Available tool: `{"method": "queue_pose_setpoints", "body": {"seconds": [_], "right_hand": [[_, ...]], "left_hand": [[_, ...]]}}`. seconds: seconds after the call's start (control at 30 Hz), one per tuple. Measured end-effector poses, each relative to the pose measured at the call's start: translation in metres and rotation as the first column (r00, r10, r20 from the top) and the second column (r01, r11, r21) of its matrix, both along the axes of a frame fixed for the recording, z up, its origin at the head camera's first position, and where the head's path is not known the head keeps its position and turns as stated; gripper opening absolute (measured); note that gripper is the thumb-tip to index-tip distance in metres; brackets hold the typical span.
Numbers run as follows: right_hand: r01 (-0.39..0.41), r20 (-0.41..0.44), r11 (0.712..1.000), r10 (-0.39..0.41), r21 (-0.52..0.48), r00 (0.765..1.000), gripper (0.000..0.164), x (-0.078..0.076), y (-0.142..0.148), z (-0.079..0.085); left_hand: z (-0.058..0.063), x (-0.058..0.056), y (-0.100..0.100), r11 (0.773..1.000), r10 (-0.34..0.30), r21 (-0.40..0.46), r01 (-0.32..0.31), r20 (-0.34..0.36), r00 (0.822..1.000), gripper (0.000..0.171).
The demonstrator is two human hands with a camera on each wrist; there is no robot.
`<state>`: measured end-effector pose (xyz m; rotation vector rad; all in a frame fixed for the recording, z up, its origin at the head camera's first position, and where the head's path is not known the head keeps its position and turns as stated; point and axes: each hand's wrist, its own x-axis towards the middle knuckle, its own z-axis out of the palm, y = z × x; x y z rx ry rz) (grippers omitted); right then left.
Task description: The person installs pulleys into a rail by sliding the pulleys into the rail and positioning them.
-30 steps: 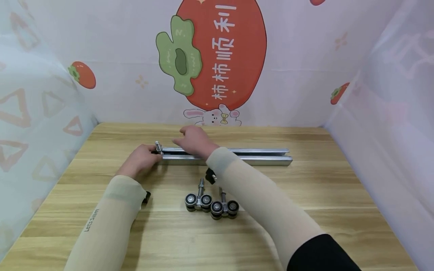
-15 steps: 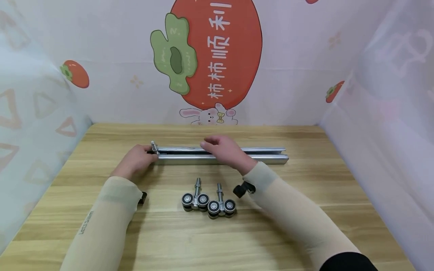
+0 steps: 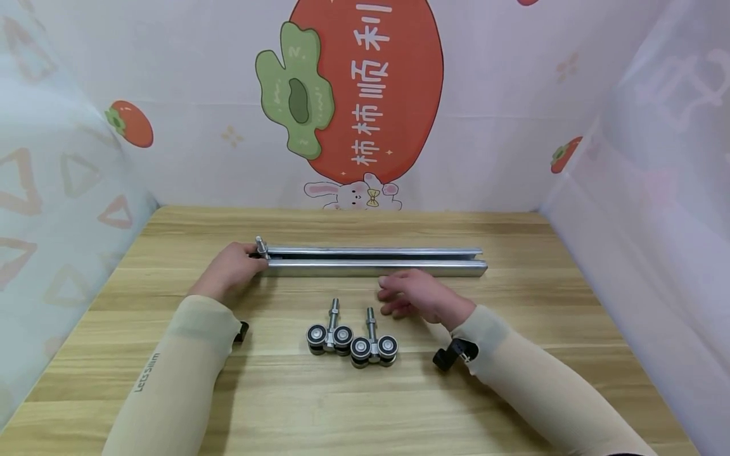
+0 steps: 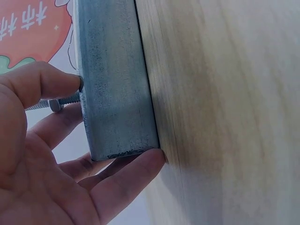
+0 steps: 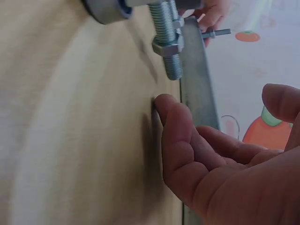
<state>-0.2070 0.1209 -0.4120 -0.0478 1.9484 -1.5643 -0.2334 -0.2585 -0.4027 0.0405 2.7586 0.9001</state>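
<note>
A silver metal channel rail (image 3: 371,270) lies across the back of the table, its slot facing up. My left hand (image 3: 230,269) grips the rail's left end. In the left wrist view the thumb is at the rail's edge beside a threaded bolt with a nut (image 4: 55,105), and fingers reach round the end face. That bolt stands up from the slot; whatever bears it inside is hidden. My right hand (image 3: 422,294) hovers in front of the rail, fingers loosely bent, holding nothing. Near it lie two twin-wheel hanger rollers (image 3: 329,339) with threaded stems, side by side.
The wood-grain table (image 3: 342,411) is bounded by a printed white cloth backdrop (image 3: 490,126) behind and cloth walls at both sides. A black camera mount (image 3: 455,353) sits on the right wrist.
My right hand has drawn back from above the rail's left part, moving right and toward me to beside the rollers. My left hand stays at the rail's left end.
</note>
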Motion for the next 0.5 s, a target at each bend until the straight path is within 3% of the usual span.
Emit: {"method": "queue_pose_setpoints", "body": {"seconds": [0.5], "right_hand": [[0.065,0.203,0.977,-0.023,-0.205,0.979,0.052,0.022,0.003,-0.012]], "left_hand": [[-0.004,-0.005,0.0,1.0,0.006,-0.02,-0.006,-0.006,1.0,0.042]]}}
